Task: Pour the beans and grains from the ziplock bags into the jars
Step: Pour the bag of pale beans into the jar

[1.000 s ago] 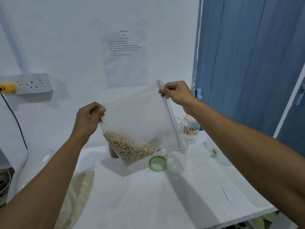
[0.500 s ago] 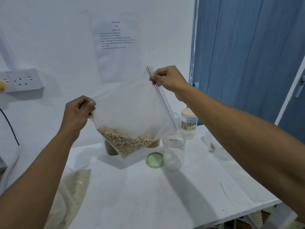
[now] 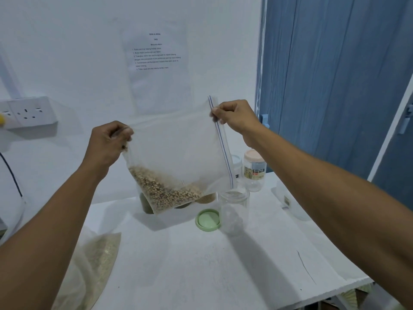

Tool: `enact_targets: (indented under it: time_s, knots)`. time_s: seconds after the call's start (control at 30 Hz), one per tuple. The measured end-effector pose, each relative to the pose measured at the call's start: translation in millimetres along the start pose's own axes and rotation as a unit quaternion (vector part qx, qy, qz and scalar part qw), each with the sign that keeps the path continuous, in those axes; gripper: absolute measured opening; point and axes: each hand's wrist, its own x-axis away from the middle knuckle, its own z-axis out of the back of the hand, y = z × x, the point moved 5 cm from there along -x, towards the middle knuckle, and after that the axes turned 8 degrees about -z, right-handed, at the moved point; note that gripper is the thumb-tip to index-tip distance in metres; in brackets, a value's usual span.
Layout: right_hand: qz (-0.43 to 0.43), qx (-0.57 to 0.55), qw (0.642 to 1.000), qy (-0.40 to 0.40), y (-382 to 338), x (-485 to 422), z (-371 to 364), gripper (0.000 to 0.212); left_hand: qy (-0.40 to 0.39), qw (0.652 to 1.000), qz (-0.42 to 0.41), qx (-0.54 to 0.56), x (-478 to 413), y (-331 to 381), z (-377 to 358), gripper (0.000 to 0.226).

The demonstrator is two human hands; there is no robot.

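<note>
I hold a clear ziplock bag [image 3: 178, 151] up over the white table [image 3: 201, 265]. My left hand [image 3: 107, 146] pinches its left corner and my right hand [image 3: 234, 117] pinches the zip edge at the upper right. Pale beans [image 3: 163, 191] sit heaped in the bag's lowest corner. An open clear jar [image 3: 233, 211] stands just below the bag's right end, with its green lid [image 3: 207, 220] lying flat beside it on the left. Behind the bag, partly hidden, stand jars with dark and tan contents [image 3: 205, 199].
Another bag of pale grain [image 3: 98, 260] lies at the table's front left. A pink-lidded jar [image 3: 253, 171] stands at the back right. A wall socket [image 3: 29, 113] and cable are at the left, a blue door [image 3: 335, 86] to the right.
The bag has tilted so the beans slid toward its lower left corner. Both hands keep their hold, and the view has shifted slightly.
</note>
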Motion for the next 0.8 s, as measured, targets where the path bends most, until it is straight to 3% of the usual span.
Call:
enact_targets:
  time_s: [0.27, 0.8]
  knots:
    - [-0.025, -0.038, 0.999, 0.028, 17.4, 8.3, 10.5, 0.017, -0.045, 0.998, -0.011, -0.033, -15.5, 14.8, -12.3, 0.017]
    - [-0.024, -0.076, 0.995, 0.059, 28.4, 12.4, 22.6, 0.017, -0.057, 0.998, -0.032, -0.004, -30.5, 26.2, -20.5, 0.010]
